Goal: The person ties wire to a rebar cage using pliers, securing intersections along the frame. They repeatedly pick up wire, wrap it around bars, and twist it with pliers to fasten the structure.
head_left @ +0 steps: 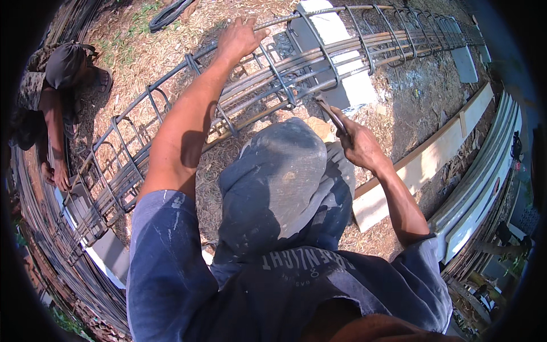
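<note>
A long rebar cage (279,77) of steel bars and square stirrups runs across the view, from lower left to far upper right. My left hand (242,39) is closed over its far top bar, with the fingertips partly hidden. In my right hand (362,139) is a pair of pincers (335,115), gripped by the handles. Their jaws are at the cage's near lower bar, close to a stirrup's corner; whether wire is in the jaws is too small to tell. My knee in grey trousers (273,171) is bent just in front of the cage.
White boards (356,85) support the cage. A co-worker (65,68) crouches at the left, hands at the cage's end. Loose steel rods (48,228) lie along the left. A wooden plank (421,165) and stacked pale boards (484,182) lie at the right. Straw litters the ground.
</note>
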`<state>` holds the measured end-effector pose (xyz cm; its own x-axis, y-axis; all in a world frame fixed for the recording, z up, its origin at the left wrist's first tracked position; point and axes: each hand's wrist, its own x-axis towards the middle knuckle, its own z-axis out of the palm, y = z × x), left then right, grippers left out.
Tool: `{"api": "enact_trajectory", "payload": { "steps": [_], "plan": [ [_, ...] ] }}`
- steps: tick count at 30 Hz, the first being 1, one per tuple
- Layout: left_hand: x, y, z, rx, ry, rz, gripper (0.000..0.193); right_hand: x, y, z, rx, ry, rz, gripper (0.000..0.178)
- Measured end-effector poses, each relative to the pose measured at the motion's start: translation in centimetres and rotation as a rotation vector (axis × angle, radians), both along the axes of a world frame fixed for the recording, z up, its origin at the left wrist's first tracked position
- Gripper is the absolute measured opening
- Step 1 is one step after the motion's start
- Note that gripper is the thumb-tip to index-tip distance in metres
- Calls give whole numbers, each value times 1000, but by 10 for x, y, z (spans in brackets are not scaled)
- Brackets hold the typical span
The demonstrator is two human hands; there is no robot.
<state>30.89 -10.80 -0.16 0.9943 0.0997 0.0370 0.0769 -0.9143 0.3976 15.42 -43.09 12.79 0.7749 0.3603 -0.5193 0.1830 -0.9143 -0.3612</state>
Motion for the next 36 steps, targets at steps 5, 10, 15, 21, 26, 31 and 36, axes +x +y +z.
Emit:
{"api": "enact_trajectory", "payload": {
  "steps": [5,10,15,21,26,31,36],
  "plan": [
    [-8,-10,7,-19,13,-25,51,13,3,1,-329,-435,450,80],
    [-12,-4,-4,-26,-173,-5,44,20,15,0,-516,-505,591,84],
    [-10,-2,-2,-55,-122,-1,44,22,18,-6,-504,-568,633,80],
    [-7,1,-6,-4,-190,-37,46,25,22,1,-617,-567,701,72],
    [-6,-1,-6,-4,-120,-35,50,27,16,0,-675,-624,744,69],
    [-6,4,-8,109,-242,-106,54,24,14,-8,-712,-675,788,70],
    [-5,-1,-1,35,-57,-59,54,22,13,-12,-709,-633,762,70]
  ]
}}
